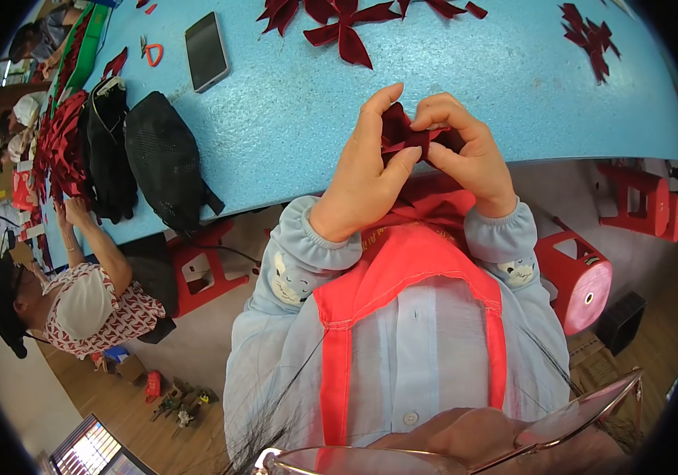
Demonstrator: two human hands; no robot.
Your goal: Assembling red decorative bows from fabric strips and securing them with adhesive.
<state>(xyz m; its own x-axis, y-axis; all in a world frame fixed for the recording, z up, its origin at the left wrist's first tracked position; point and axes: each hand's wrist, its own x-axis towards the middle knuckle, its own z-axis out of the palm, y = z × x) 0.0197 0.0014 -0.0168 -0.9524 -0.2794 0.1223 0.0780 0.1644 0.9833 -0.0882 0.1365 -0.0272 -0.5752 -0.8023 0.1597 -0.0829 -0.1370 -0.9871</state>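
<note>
Above the near edge of the blue table, a dark red velvet ribbon bow (395, 127) is between my two hands. My left hand (361, 172) pinches its lower middle with the thumb, while the forefinger points up beside it. From the other side my right hand (472, 152) grips the bow with thumb and curled fingers. Parts of the ribbon are hidden behind the fingers. More dark red ribbon bows (347, 33) lie at the far side of the table, and another ribbon bow (590, 41) is at the far right.
On the table's left are a phone (207, 51), orange-handled snips (153, 55), two black bags (166, 162) and a heap of red ribbon (60, 146). A co-worker in a black hat (8, 297) sits there. Red stools (579, 273) stand by the table.
</note>
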